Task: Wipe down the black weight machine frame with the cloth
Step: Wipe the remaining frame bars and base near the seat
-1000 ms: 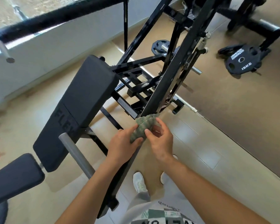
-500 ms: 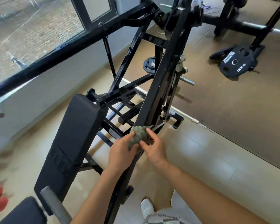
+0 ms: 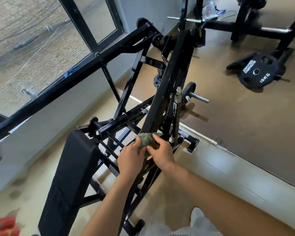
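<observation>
A crumpled grey-green cloth [image 3: 145, 140] sits bunched against the long sloping bar of the black frame [image 3: 160, 99], low on that bar, where several thinner struts cross behind it. The cloth lies between the two grips. The left grip [image 3: 129, 157] clasps its left side with curled fingers, and the right grip [image 3: 160, 154] holds its right side, fingertips on top and thumb tucked at the lower edge. Both are clenched on the cloth, and the two thumbs almost meet below it.

Only the cloth's upper folds show; the hands cover its lower half and the stretch of bar beneath it. Whether the cloth wraps fully around the bar or only lies on its near face cannot be told.

A black padded bench [image 3: 71, 167] runs along the frame's left side, its lower end cut off by the bottom edge. The frame's foot is also cut off there. On the brown floor [image 3: 245, 133] well to the right lies a black weight plate [image 3: 257, 72] marked 15KG. A red shape [image 3: 2, 225] in the bottom left corner is too blurred to identify.
</observation>
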